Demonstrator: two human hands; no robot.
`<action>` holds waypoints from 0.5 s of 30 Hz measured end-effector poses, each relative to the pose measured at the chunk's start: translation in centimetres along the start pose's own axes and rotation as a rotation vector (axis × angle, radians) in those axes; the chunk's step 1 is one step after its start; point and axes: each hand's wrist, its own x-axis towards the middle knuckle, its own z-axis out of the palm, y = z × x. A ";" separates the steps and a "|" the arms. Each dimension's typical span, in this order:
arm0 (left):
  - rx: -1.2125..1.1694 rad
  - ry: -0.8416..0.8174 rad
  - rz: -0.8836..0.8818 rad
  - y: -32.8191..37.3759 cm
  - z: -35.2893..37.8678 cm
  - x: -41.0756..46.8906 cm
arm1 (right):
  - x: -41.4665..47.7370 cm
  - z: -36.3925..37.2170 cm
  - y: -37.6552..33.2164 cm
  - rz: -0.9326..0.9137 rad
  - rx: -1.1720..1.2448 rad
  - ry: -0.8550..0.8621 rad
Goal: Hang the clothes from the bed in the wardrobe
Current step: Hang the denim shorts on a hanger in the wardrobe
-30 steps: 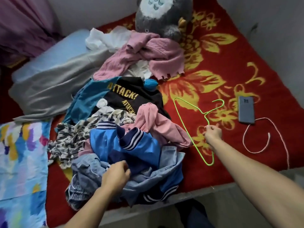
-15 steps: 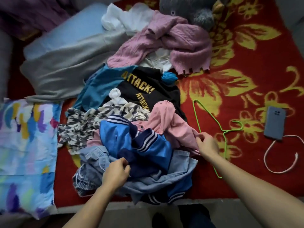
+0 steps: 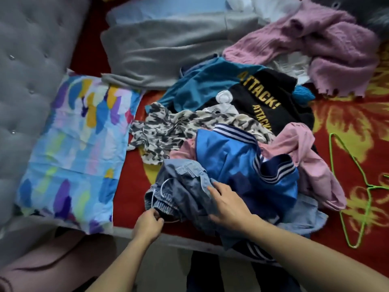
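A heap of clothes lies on the red flowered bedspread (image 3: pixel 345 114). At its near edge is a grey-blue denim garment (image 3: pixel 185 186) with an elastic waistband. My left hand (image 3: pixel 148 225) pinches that waistband at the bed's front edge. My right hand (image 3: pixel 228 204) rests flat on the same denim, fingers spread, holding nothing. A blue striped jacket (image 3: pixel 235 157), a pale pink garment (image 3: pixel 311 161), a camouflage print top (image 3: pixel 168 131) and a black "ATTACK!" shirt (image 3: pixel 265 102) are piled behind. A green wire hanger (image 3: pixel 366 186) lies on the bedspread to the right, apart from both hands.
A multicoloured pillow (image 3: pixel 75 148) lies at the left against a grey tufted headboard (image 3: pixel 27 60). A grey garment (image 3: pixel 168 51) and a fuzzy pink sweater (image 3: pixel 328 47) are spread at the back. The bed's front edge (image 3: pixel 189 239) runs just below my hands.
My right hand let go of the green hanger and moved left onto the denim garment. My left hand shifted down to the waistband. The view swung left and down.
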 end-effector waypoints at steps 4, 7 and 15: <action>-0.138 -0.058 -0.048 -2.6 1.2 5.3 | 2.9 4.4 -0.8 0.184 -0.246 0.004; -0.297 -0.121 -0.044 -3.2 2.7 7.9 | 4.8 4.4 -1.0 0.326 -0.016 0.129; -0.385 0.015 0.059 -1.3 2.5 7.3 | 1.7 -5.1 1.1 0.712 0.963 0.495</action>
